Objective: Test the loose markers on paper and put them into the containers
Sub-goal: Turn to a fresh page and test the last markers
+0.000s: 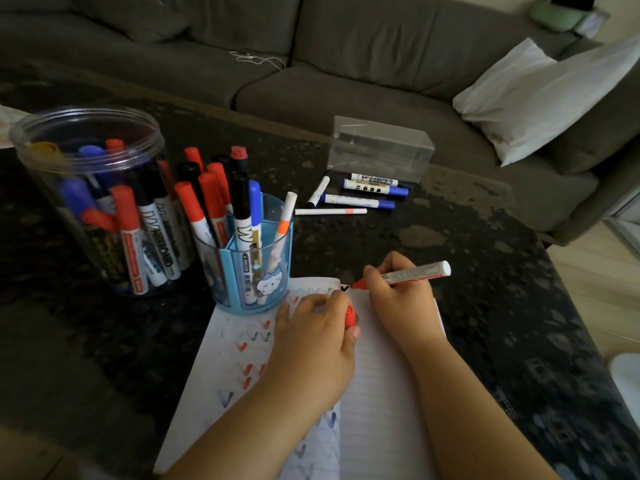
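Observation:
My right hand (398, 296) grips an uncapped red marker (415, 271), its tip on the top edge of the lined paper (377, 393) next to a black tick. My left hand (318, 337) rests on the paper and holds the marker's red cap (349, 317) between thumb and fingers. The sheet carries several red, blue and black tick marks. A blue divided cup (252, 268) at the paper's top left holds several markers. A tall clear jar (93, 202) further left is full of markers. Several loose markers (360, 194) lie on the dark table behind.
An empty clear plastic box (381, 148) lies on its side behind the loose markers. A thin white pen (330, 211) lies apart from them. The dark speckled table (485, 271) ends at the right. A grey sofa (311, 64) with a white pillow (540, 95) stands behind.

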